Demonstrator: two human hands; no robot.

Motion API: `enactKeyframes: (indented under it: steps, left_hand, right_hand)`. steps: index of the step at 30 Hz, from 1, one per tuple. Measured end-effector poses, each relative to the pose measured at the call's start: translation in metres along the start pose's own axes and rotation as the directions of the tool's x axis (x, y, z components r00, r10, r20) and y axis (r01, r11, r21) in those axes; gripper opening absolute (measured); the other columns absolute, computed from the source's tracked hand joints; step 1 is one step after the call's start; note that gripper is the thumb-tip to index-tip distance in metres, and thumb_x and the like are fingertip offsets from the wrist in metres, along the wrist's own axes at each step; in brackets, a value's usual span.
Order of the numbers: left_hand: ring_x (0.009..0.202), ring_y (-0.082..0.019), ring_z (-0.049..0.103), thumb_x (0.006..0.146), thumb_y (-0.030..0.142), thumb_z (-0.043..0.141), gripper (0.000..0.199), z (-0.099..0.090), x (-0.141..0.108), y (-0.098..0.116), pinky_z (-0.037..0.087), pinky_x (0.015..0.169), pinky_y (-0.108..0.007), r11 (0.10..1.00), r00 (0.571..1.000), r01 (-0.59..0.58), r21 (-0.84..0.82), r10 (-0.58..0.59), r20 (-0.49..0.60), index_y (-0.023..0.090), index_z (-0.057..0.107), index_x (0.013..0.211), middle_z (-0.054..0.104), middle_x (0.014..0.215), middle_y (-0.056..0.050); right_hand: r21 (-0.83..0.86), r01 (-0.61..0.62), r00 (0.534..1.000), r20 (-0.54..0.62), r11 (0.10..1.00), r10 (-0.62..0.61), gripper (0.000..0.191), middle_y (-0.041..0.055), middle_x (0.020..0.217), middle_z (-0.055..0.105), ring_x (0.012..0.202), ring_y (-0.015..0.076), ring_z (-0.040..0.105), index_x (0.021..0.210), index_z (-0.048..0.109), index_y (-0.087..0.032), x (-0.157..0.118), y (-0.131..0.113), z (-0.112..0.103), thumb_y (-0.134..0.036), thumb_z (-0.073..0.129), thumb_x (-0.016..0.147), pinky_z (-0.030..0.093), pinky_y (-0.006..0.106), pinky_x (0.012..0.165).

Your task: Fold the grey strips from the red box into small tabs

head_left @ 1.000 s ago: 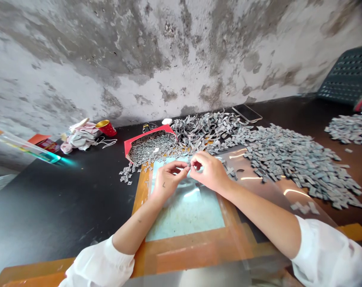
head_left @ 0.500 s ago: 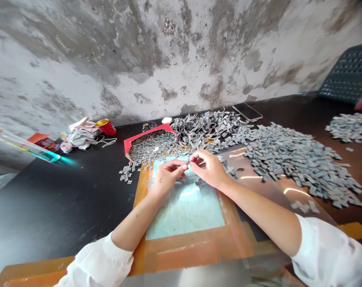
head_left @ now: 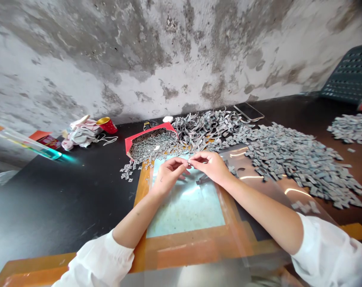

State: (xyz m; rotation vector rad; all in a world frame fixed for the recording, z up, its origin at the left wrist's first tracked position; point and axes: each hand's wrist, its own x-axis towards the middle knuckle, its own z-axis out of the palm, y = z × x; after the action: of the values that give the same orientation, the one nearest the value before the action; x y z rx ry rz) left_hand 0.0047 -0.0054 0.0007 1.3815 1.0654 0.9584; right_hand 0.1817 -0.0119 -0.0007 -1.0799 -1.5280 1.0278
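Note:
My left hand [head_left: 170,174] and my right hand [head_left: 210,166] meet fingertip to fingertip above a pale blue sheet [head_left: 185,211]. Both are closed in a pinch around one small grey piece [head_left: 189,163], which the fingers largely cover. Beneath my right hand lie a few loose grey bits [head_left: 202,180], and a curved grey strip [head_left: 240,171] rests to its right. Just beyond my hands, a red open-sided box [head_left: 149,133] holds a heap of small grey pieces [head_left: 152,145], some spilling out at its front.
Long grey strips [head_left: 211,127] are heaped behind my hands, with a phone [head_left: 249,111] beside them. A wide pile of flat grey pieces [head_left: 300,159] covers the right. At left stand a red cup [head_left: 107,125] and crumpled cloth [head_left: 83,133]. A dark crate [head_left: 348,75] leans far right.
My fingertips have drawn closer together, and the small grey piece between them shows less than before. The piles and the box look the same.

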Motion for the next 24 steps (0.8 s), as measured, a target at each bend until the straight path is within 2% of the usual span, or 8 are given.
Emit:
enactKeyframes:
  steps: [3, 8, 11, 15, 17, 19, 21, 24]
  left_hand:
    - [0.059, -0.014, 0.064, 0.076, 0.037, 0.066, 0.022, 0.002, -0.003, 0.002, 0.052, 0.054, -0.024, 0.989, 0.998, -0.064, 0.136, 0.067, -0.016, 0.016, 0.061, 0.083, 0.067, 0.072, -0.003]
    - [0.048, -0.01, 0.058, 0.072, 0.025, 0.064, 0.009, 0.005, -0.009, 0.01, 0.043, 0.047, -0.02, 0.883, 0.981, -0.127, 0.452, 0.179, -0.075, 0.018, 0.061, 0.078, 0.064, 0.066, 0.002]
    - [0.045, -0.01, 0.057, 0.073, 0.026, 0.063, 0.01, 0.005, -0.01, 0.013, 0.043, 0.045, -0.02, 0.899, 0.986, -0.108, 0.425, 0.15, -0.066, 0.018, 0.061, 0.077, 0.065, 0.067, 0.001]
    - [0.043, -0.011, 0.057, 0.074, 0.028, 0.061, 0.012, 0.003, -0.007, 0.009, 0.046, 0.044, -0.023, 0.962, 0.997, -0.072, 0.262, 0.08, -0.02, 0.017, 0.059, 0.08, 0.068, 0.071, -0.002]
    - [0.052, -0.013, 0.062, 0.076, 0.028, 0.06, 0.014, 0.001, -0.003, 0.005, 0.05, 0.051, -0.025, 0.971, 0.996, -0.085, 0.224, 0.082, 0.023, 0.017, 0.059, 0.085, 0.069, 0.076, -0.003]
    - [0.072, -0.017, 0.066, 0.08, 0.031, 0.058, 0.018, -0.004, 0.001, 0.003, 0.053, 0.065, -0.028, 0.939, 0.989, -0.149, 0.31, 0.138, 0.057, 0.018, 0.062, 0.092, 0.069, 0.085, -0.005]
    - [0.091, -0.02, 0.063, 0.083, 0.035, 0.058, 0.021, -0.012, 0.007, 0.002, 0.051, 0.081, -0.033, 0.824, 0.964, -0.249, 0.509, 0.261, 0.048, 0.02, 0.066, 0.096, 0.068, 0.095, -0.006]
    - [0.102, -0.023, 0.056, 0.084, 0.035, 0.058, 0.02, -0.032, 0.016, 0.001, 0.04, 0.098, -0.041, 0.55, 0.877, -0.288, 0.784, 0.48, -0.014, 0.023, 0.069, 0.096, 0.064, 0.1, -0.006]
  right_hand:
    - [-0.018, -0.003, 1.0, 0.023, 1.0, 0.004, 0.016, 0.0032, 0.08, 0.073, 0.073, 0.0145, 0.066, 0.083, 0.073, -0.018, -0.002, -0.001, 0.002, -0.031, 0.064, 0.079, 0.05, 0.025, 0.068]
    - [-0.027, -0.024, 0.999, 0.024, 0.999, 0.025, 0.017, 0.0031, 0.076, 0.073, 0.07, 0.0156, 0.066, 0.079, 0.074, -0.018, -0.004, 0.0, 0.003, -0.033, 0.068, 0.075, 0.048, 0.024, 0.062]
    - [-0.032, -0.034, 0.999, 0.034, 0.999, 0.035, 0.017, 0.0027, 0.075, 0.073, 0.07, 0.0163, 0.067, 0.079, 0.075, -0.019, -0.003, 0.001, 0.002, -0.033, 0.068, 0.074, 0.048, 0.024, 0.061]
    - [-0.044, -0.038, 0.998, 0.057, 0.998, 0.04, 0.02, 0.0025, 0.076, 0.073, 0.071, 0.017, 0.066, 0.08, 0.075, -0.019, -0.002, 0.002, 0.003, -0.037, 0.066, 0.076, 0.047, 0.024, 0.061]
    - [-0.079, -0.003, 0.998, 0.069, 0.997, 0.008, 0.019, 0.002, 0.076, 0.072, 0.071, 0.0162, 0.066, 0.081, 0.074, -0.019, -0.002, 0.001, 0.002, -0.035, 0.062, 0.079, 0.048, 0.025, 0.062]
    - [-0.204, 0.072, 0.997, 0.036, 0.976, -0.066, 0.015, 0.0017, 0.078, 0.071, 0.071, 0.0154, 0.064, 0.082, 0.071, -0.019, -0.002, -0.003, -0.002, -0.029, 0.059, 0.081, 0.048, 0.026, 0.066]
    - [-0.463, 0.126, 0.982, -0.065, 0.877, -0.176, 0.011, 0.0038, 0.081, 0.069, 0.073, 0.017, 0.061, 0.081, 0.068, -0.019, -0.002, -0.009, -0.011, -0.021, 0.057, 0.081, 0.046, 0.029, 0.069]
    - [-0.816, 0.052, 0.917, -0.19, 0.576, -0.351, 0.012, 0.0113, 0.085, 0.064, 0.084, 0.0244, 0.055, 0.08, 0.065, -0.017, -0.001, -0.016, -0.032, -0.01, 0.057, 0.076, 0.041, 0.038, 0.077]
